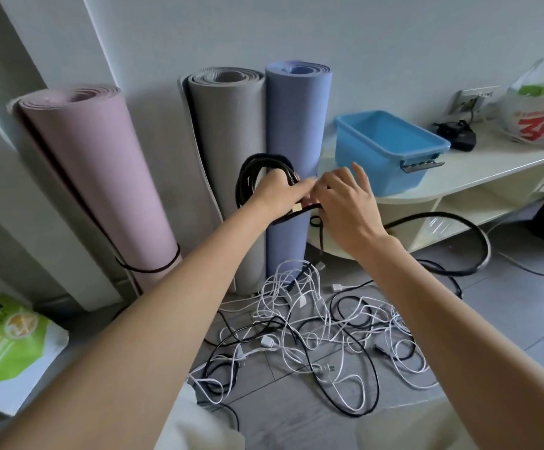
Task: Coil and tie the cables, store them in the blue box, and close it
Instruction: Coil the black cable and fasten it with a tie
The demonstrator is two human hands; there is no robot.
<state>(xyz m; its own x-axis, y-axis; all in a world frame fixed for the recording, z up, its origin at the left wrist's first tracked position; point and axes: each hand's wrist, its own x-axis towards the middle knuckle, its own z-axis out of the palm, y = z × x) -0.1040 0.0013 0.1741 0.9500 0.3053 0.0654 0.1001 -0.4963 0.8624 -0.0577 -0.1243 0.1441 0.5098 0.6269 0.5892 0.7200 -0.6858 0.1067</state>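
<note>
Between both raised hands hangs a black cable coil (257, 177); the left hand (277, 193) grips its loops, the right hand (345, 203) pinches the loose end, seemingly mid-tying; next comes cinching the wrap; below the hands, tangled cables (312, 319) cover grey floor tiles; beyond the right hand, the blue box (390, 151) sits open on a pale shelf (491, 164).

left hand (275, 193) gripping, right hand (345, 203) pinching

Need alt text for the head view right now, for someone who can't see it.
Left hand grips a coiled black cable while the right hand pinches its loose end. Tangled white and black cables lie on the grey tiled floor; an open blue plastic box sits on a white shelf.
</note>
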